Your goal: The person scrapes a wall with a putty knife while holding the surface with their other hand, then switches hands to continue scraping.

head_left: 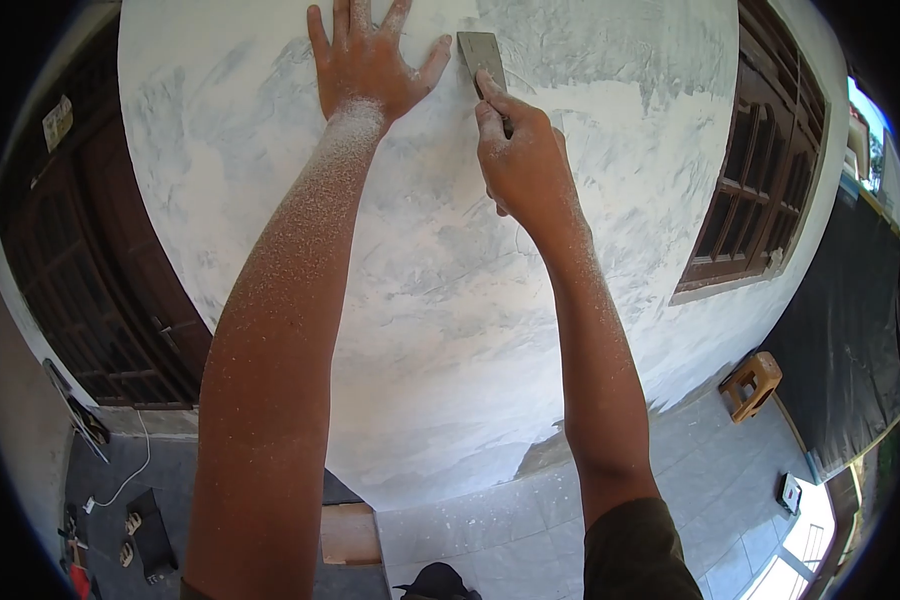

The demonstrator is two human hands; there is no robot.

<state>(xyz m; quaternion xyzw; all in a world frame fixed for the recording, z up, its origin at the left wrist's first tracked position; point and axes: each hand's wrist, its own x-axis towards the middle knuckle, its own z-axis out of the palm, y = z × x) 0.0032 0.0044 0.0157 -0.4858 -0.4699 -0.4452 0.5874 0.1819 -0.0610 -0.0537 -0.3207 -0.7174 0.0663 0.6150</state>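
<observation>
My left hand [365,60] lies flat with spread fingers against a white, patchy wall [440,350]; white dust coats its wrist and forearm. Some fingertips run past the top edge of the view. To its right, my right hand [525,150] grips a putty knife [482,62], one finger stretched along the blade. The wide flat blade points up and rests on or close to the wall, near a rougher grey patch. Most of the handle is hidden inside my fist.
A brown wooden door [80,260] stands left, a brown-framed window [755,170] right. Below are a wooden stool [751,385], a white cable [135,470], sandals [130,535], and a wooden board [350,533] on the tiled floor [490,530]. Dark sheeting [840,340] hangs at far right.
</observation>
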